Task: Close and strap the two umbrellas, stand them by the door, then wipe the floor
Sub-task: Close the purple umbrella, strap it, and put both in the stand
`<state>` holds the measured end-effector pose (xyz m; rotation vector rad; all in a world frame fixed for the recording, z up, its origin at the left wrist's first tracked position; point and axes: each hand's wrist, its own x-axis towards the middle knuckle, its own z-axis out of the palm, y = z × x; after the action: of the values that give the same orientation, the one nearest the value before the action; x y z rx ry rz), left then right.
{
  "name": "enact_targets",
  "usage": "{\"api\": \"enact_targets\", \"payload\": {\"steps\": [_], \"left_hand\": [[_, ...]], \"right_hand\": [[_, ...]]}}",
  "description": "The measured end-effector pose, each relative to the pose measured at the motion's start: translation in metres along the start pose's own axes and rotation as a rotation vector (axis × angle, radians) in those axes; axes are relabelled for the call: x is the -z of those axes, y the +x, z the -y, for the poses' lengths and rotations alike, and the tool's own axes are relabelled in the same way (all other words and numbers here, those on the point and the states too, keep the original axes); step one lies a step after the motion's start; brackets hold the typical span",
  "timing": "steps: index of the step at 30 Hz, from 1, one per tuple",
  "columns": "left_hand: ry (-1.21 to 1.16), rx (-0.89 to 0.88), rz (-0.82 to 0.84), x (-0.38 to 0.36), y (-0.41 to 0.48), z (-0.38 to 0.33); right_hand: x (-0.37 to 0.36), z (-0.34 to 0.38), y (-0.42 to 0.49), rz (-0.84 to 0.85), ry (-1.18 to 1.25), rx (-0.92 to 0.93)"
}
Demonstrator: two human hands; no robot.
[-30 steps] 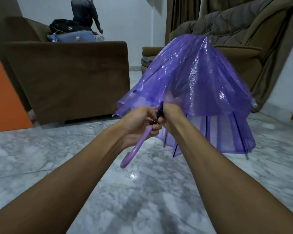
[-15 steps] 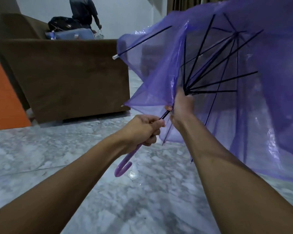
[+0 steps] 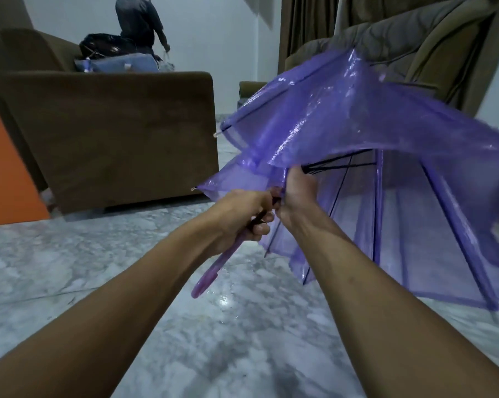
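A see-through purple umbrella (image 3: 357, 133) is held out in front of me, its canopy half collapsed and sagging to the right, black ribs showing underneath. My left hand (image 3: 242, 216) is closed around the shaft just above the curved purple handle (image 3: 214, 271), which points down to the left. Right beside it, my right hand (image 3: 297, 193) grips the shaft at the runner under the canopy. Small wet spots glint on the marble floor (image 3: 228, 340) below the handle. A second umbrella is not in view.
A brown armchair (image 3: 113, 133) stands at the left with bags on it, and a person (image 3: 140, 21) stands behind it. An orange panel (image 3: 4, 173) is at the far left. A brown sofa (image 3: 415, 44) and curtains fill the back right.
The canopy spread wide open half a second ago and has dropped back to half collapsed. My right hand slid back down the shaft next to my left hand.
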<state>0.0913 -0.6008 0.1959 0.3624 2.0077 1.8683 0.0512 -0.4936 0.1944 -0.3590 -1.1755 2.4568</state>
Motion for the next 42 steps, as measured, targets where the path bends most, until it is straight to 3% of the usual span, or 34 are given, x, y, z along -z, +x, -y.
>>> {"api": "enact_targets", "payload": {"steps": [4, 10, 14, 19, 23, 25, 27, 29, 36, 42], "left_hand": [[0.013, 0.004, 0.179, 0.009, -0.003, 0.003], [0.061, 0.019, 0.134, 0.015, -0.007, 0.013], [0.216, -0.012, 0.234, 0.025, -0.011, 0.015], [0.182, 0.141, 0.390, 0.062, -0.020, 0.031], [0.576, 0.408, 0.609, 0.080, -0.041, 0.041], [0.668, 0.394, 0.448, 0.083, -0.041, 0.049], [0.702, 0.237, 0.234, 0.081, -0.039, 0.050], [0.654, 0.152, 0.140, 0.080, -0.037, 0.047], [0.573, 0.038, 0.070, 0.071, -0.033, 0.041], [0.564, -0.044, 0.018, 0.065, -0.027, 0.041]], "right_hand": [[0.011, -0.003, 0.006, -0.012, 0.133, -0.083], [0.020, -0.009, 0.014, -0.082, 0.191, -0.025], [0.028, -0.012, 0.019, -0.121, 0.184, -0.033], [0.036, -0.010, 0.023, -0.179, 0.159, -0.020], [0.042, -0.002, 0.029, -0.182, 0.140, 0.050], [0.040, 0.006, 0.031, -0.198, 0.135, 0.094], [0.040, 0.016, 0.033, -0.228, 0.122, 0.137], [0.046, 0.027, 0.037, -0.252, 0.103, 0.188], [0.063, 0.051, 0.040, -0.204, 0.080, 0.227], [0.073, 0.068, 0.052, -0.076, 0.277, 0.120]]}}
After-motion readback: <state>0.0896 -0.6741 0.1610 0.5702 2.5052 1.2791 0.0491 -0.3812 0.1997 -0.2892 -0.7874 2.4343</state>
